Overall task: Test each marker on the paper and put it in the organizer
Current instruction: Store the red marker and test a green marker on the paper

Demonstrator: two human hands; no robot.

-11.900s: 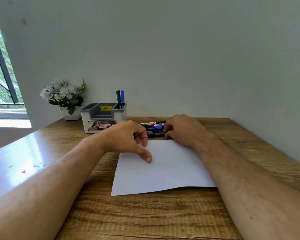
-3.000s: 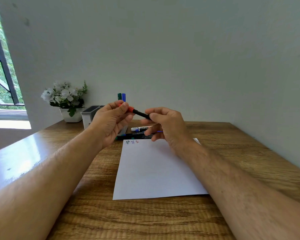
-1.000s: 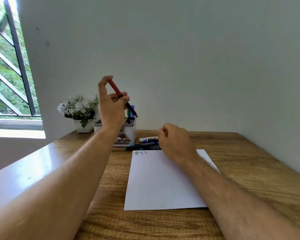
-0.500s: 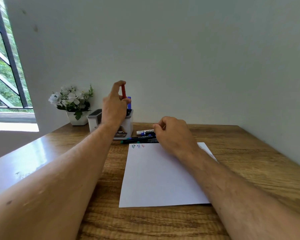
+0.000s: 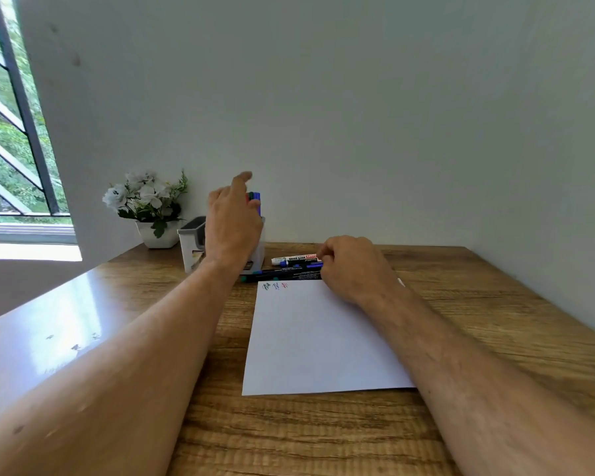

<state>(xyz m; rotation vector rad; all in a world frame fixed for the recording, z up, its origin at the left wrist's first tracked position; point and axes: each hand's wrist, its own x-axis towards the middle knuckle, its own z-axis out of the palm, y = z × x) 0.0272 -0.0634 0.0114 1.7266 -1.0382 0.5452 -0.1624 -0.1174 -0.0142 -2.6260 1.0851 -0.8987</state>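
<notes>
At nine o'clock a barred window [image 5: 11,132] is seen, with a pale sill below it. A glossy band of the brown wood-grain table [image 5: 495,321] is lit there, and the left forearm is laid across it. At about eleven o'clock a white pot of white artificial flowers [image 5: 145,207] is set against the plain pale wall [image 5: 358,97], and just beside it to the right stands the grey and white plastic organizer [image 5: 191,242], mostly covered by the left hand [image 5: 232,225]. That hand is raised in front of the organizer with fingers extended and nothing grasped; red, green and blue marker tops [image 5: 255,199] are seen upright behind it.

At twelve o'clock the white sheet of paper [image 5: 316,338] is laid flat, three small test scribbles [image 5: 275,286] being marked at its far left corner. Along its far edge the remaining markers [image 5: 289,267] are laid side by side. Their right ends are covered by the curled right hand [image 5: 354,266]; whether one is gripped cannot be told.

Bare tabletop is left at three o'clock, up to the side wall.
</notes>
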